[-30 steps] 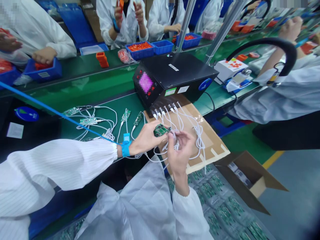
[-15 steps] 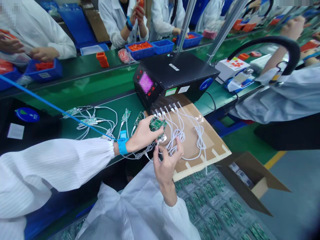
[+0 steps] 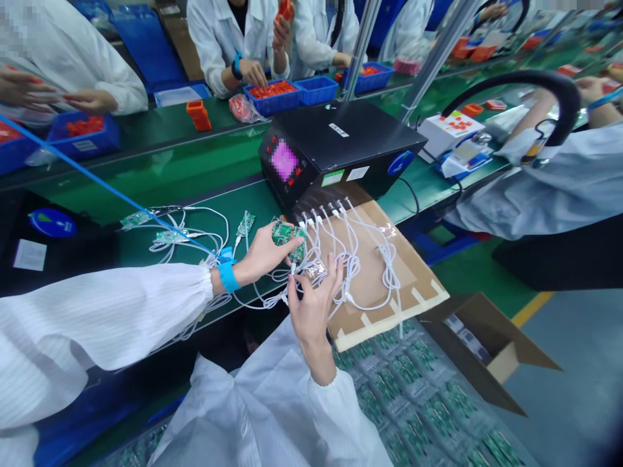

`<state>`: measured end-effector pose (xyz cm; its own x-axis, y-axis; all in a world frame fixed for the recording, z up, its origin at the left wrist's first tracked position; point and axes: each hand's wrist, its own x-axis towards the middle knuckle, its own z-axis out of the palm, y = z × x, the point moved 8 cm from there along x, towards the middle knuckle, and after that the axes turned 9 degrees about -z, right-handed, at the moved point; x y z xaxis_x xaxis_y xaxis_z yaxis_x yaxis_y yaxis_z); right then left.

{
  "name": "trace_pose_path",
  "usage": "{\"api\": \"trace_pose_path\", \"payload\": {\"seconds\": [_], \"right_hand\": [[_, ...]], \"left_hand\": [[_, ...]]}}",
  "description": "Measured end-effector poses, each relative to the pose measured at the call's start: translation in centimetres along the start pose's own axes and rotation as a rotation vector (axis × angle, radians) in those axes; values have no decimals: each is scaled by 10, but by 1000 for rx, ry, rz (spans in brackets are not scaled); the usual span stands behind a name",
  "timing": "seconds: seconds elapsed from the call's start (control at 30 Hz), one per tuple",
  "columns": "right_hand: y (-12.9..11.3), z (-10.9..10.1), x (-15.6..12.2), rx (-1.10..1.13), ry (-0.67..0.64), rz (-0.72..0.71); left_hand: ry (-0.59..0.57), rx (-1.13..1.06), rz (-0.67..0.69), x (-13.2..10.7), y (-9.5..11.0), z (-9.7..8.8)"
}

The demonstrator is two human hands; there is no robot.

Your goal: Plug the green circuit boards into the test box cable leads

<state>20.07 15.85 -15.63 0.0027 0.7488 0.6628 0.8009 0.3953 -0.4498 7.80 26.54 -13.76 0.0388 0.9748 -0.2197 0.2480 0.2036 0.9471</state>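
My left hand (image 3: 265, 254), with a blue wrist strap (image 3: 228, 275), is closed on a green circuit board (image 3: 289, 237). Just below it, my right hand (image 3: 314, 301) pinches the white plug of a cable (image 3: 293, 269) at the board's lower edge; I cannot tell how far the plug sits in the board. Several white cables (image 3: 348, 266) run from the black test box (image 3: 341, 139) and lie coiled on a cardboard sheet (image 3: 374, 285) beside my right hand. More boards with cables attached, such as one circuit board (image 3: 246, 224), lie on the green bench to the left.
Trays of green boards (image 3: 413, 383) lie below the cardboard. An open carton (image 3: 479, 344) stands at right. Across the bench, co-workers handle orange parts by blue bins (image 3: 275, 97). A blue cord (image 3: 97, 172) stretches to my left wrist, and a black hose (image 3: 516, 76) arches at right.
Both my hands have moved slightly left with the board and cable, and the plug now meets the board's lower edge. A co-worker's hand has dropped into a blue bin.
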Motion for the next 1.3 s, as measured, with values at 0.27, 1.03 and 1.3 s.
{"api": "trace_pose_path", "payload": {"seconds": [0.27, 1.03, 1.3], "right_hand": [[0, -19, -17, 9, 13, -56], [24, -45, -56, 373, 114, 9], [19, -56, -43, 280, 179, -50]], "left_hand": [[-51, -187, -235, -17, -7, 1], [-274, -506, -516, -38, -15, 63], [-321, -483, -454, -44, -13, 74]]}}
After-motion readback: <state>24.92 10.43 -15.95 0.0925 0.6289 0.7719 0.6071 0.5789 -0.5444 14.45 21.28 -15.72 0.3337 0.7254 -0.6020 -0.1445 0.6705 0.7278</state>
